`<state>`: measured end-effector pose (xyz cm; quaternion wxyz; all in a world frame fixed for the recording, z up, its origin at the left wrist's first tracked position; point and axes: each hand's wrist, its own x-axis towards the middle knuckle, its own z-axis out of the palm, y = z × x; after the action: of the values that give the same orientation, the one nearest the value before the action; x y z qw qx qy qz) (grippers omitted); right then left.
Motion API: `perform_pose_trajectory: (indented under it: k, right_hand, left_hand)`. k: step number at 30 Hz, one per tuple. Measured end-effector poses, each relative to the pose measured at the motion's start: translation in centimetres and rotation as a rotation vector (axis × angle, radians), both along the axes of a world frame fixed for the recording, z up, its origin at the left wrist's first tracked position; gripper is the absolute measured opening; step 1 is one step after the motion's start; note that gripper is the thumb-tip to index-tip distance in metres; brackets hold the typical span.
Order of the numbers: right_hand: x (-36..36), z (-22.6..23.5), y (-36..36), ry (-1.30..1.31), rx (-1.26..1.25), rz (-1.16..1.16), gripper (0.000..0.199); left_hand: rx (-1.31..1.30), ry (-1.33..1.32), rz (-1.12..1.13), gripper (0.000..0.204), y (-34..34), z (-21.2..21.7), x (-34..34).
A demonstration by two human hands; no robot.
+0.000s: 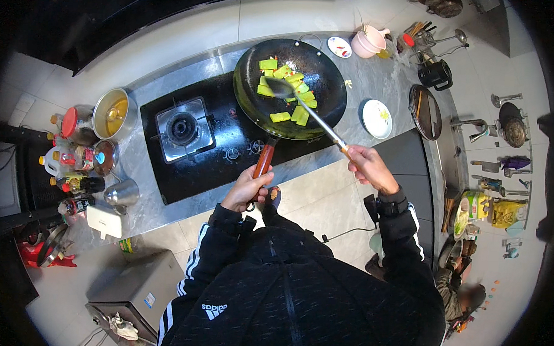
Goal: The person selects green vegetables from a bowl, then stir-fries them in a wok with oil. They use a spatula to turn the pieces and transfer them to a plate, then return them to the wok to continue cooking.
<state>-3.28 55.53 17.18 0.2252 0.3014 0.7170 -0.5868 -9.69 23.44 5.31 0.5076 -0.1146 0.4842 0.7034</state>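
A dark wok (329,74) sits over the right side of the black gas hob (210,164). My left hand (246,187) is closed around the wok's reddish-brown wooden handle (264,160). In my right hand (368,169) is the end of a long metal spatula (318,118). Its dark head, slightly blurred, reaches down among flat, square-cut green vegetable pieces (300,116). Small red bits lie among the pieces, which are gathered in the wok's middle and left part.
Left of the wok is a bare burner (183,129). Further left stand a metal pot (127,120) of yellowish liquid, a steel jug (122,193) and several bottles. To the right are a white plate (377,119), a small dish (339,47), a pink pot (368,42) and a round lid (425,111).
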Motion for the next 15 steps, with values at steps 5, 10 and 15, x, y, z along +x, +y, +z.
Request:
perform_pose_trajectory:
  k: [5, 10, 15]
  right_hand:
    - [-0.9, -1.5, 1.1, 0.059, 0.029, -0.108, 0.034]
    - [-0.8, -1.9, 2.3, 0.049, -0.036, -0.150, 0.034]
    - [-0.6, -2.3, 2.8, 0.052, -0.093, -0.207, 0.032]
  left_hand:
    - [-0.021, -0.011, -0.017, 0.034, 0.0, 0.2, -0.1]
    - [-0.025, 0.001, -0.026, 0.034, -0.1, 0.5, -0.1]
    - [-0.029, -0.009, -0.024, 0.035, -0.1, 0.6, -0.1]
